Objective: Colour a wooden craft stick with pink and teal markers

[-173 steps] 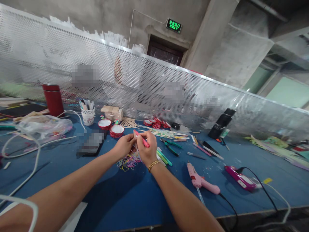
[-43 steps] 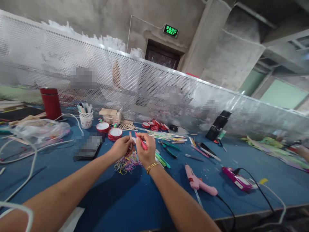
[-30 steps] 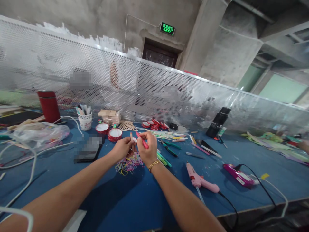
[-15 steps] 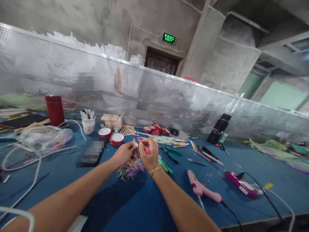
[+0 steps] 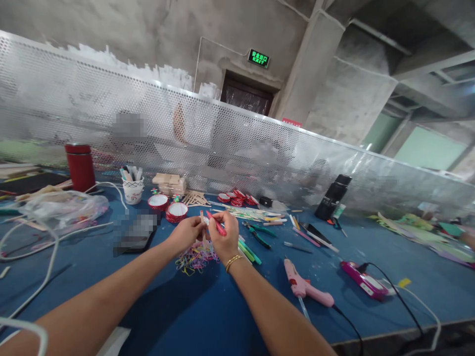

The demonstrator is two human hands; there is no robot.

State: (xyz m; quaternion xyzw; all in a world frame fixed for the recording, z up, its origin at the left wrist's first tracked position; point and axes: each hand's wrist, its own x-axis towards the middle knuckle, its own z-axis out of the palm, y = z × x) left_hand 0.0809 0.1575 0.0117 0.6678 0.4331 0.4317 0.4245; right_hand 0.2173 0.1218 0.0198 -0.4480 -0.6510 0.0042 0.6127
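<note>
My left hand (image 5: 188,233) is closed on a small wooden stick (image 5: 202,217) with a reddish tip, held upright above the table. In my right hand (image 5: 226,236) is a red marker (image 5: 220,229), its upper end leaning toward the stick. The two hands nearly touch. Beneath them lies a pile of colourful thin loops (image 5: 196,257). Green markers (image 5: 250,251) rest just right of my right wrist, which wears a gold bracelet.
Around the hands are green-handled pliers (image 5: 258,234), a pink glue gun (image 5: 306,287), a purple power strip (image 5: 364,281), a phone (image 5: 138,233), red round tins (image 5: 176,211), a paper cup of pens (image 5: 132,190), a red flask (image 5: 80,168) and a black bottle (image 5: 333,197).
The whole view has shifted slightly, so the table items appear a little further left. Both hands keep their holds on the stick and the red marker.
</note>
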